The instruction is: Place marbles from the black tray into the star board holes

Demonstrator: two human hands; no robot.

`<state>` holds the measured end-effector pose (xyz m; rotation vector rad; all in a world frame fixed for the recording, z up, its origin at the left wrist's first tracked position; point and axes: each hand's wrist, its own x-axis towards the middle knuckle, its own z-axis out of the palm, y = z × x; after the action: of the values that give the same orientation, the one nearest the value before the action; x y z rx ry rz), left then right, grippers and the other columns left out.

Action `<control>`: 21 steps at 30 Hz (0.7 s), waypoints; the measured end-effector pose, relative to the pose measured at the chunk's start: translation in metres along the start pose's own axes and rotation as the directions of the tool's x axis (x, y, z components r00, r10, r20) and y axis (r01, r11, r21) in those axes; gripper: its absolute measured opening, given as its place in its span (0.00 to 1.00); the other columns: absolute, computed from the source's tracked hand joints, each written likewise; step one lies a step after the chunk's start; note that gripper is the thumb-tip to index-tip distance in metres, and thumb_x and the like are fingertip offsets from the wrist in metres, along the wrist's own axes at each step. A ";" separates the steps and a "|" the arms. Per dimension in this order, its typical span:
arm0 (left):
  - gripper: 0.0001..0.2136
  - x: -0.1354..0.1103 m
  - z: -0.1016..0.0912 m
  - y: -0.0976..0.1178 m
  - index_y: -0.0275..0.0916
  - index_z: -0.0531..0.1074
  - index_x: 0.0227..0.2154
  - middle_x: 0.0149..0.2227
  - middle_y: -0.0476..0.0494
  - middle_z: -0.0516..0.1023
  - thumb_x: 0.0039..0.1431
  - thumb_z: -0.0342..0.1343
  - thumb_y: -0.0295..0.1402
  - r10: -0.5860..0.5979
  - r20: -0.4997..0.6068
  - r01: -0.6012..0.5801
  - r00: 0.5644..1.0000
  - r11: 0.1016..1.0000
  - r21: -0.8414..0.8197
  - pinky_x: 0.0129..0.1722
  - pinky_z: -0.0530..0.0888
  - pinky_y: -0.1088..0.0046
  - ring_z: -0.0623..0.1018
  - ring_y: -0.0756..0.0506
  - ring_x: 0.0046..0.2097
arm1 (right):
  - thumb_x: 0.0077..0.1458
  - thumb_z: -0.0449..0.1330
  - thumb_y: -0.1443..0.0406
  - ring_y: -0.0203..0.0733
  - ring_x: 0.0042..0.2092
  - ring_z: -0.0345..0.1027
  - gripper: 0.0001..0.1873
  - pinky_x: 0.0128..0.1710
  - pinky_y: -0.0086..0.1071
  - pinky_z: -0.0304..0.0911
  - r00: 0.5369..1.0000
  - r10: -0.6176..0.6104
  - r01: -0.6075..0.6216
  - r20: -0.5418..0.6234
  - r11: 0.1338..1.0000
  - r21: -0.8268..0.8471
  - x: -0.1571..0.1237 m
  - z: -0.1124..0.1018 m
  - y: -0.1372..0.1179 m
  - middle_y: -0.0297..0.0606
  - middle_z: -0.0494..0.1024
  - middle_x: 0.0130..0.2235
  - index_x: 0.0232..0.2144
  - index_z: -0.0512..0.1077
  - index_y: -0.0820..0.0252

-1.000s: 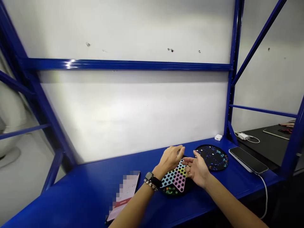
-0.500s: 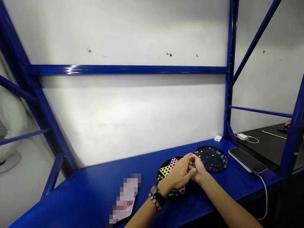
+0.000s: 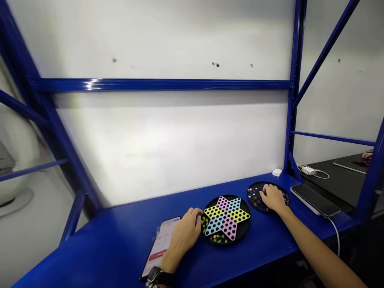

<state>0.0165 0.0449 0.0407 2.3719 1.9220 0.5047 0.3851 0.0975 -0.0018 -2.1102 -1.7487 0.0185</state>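
Note:
A round black game board (image 3: 227, 218) with a star of yellow, pink and blue perforated panels lies on the blue shelf (image 3: 114, 248). My left hand (image 3: 185, 234) rests curled at the board's left rim, beside a phone (image 3: 159, 249); what its fingers hold is hidden. My right hand (image 3: 272, 197) lies on a second round black tray (image 3: 255, 195) of small coloured marbles, fingers bent down into it. The star board is fully uncovered.
A dark phone (image 3: 315, 200) with a white cable lies at the right end of the shelf. A small white charger (image 3: 276, 172) sits by the wall. Blue rack uprights (image 3: 292, 100) frame the bay. Another person's hand (image 3: 367, 155) shows on a black table at far right.
My hands were together over the star board; they have parted. The left went to the board's left edge near the phone, the right to the marble tray.

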 end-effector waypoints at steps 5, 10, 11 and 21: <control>0.14 -0.004 0.002 0.015 0.41 0.70 0.47 0.48 0.41 0.75 0.70 0.40 0.36 0.009 0.078 -0.019 0.997 0.991 0.133 0.45 0.71 0.65 0.79 0.41 0.46 | 0.65 0.51 0.53 0.55 0.55 0.64 0.16 0.52 0.46 0.57 0.999 0.014 -0.017 0.037 0.996 0.087 -0.001 0.003 -0.008 0.47 0.75 0.51 0.42 0.70 0.57; 0.19 -0.004 0.000 0.028 0.38 0.67 0.51 0.48 0.36 0.75 0.71 0.37 0.43 -0.032 0.161 -0.004 0.986 0.977 0.215 0.41 0.72 0.63 0.81 0.38 0.43 | 0.64 0.51 0.51 0.56 0.57 0.63 0.18 0.54 0.49 0.56 0.997 0.035 -0.042 0.064 0.993 0.110 -0.002 0.005 -0.005 0.47 0.73 0.52 0.44 0.69 0.56; 0.19 -0.002 0.000 0.029 0.38 0.67 0.52 0.48 0.36 0.75 0.71 0.37 0.43 -0.038 0.183 -0.005 0.982 0.974 0.228 0.41 0.73 0.63 0.82 0.38 0.42 | 0.63 0.51 0.51 0.56 0.57 0.62 0.18 0.55 0.49 0.56 0.997 0.038 -0.045 0.069 0.993 0.105 -0.001 0.006 -0.005 0.48 0.73 0.53 0.45 0.69 0.57; 0.19 0.009 0.008 0.034 0.36 0.68 0.53 0.47 0.30 0.80 0.72 0.36 0.36 0.039 0.261 -0.118 0.965 0.948 0.294 0.44 0.74 0.61 0.82 0.35 0.46 | 0.64 0.49 0.49 0.59 0.61 0.59 0.22 0.57 0.51 0.53 0.989 0.072 -0.085 0.127 0.991 0.098 -0.002 0.003 -0.006 0.51 0.70 0.56 0.48 0.68 0.58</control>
<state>0.0526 0.0467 0.0437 2.5498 1.9123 -0.1064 0.3782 0.0972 -0.0034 -2.1415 -1.6921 0.2617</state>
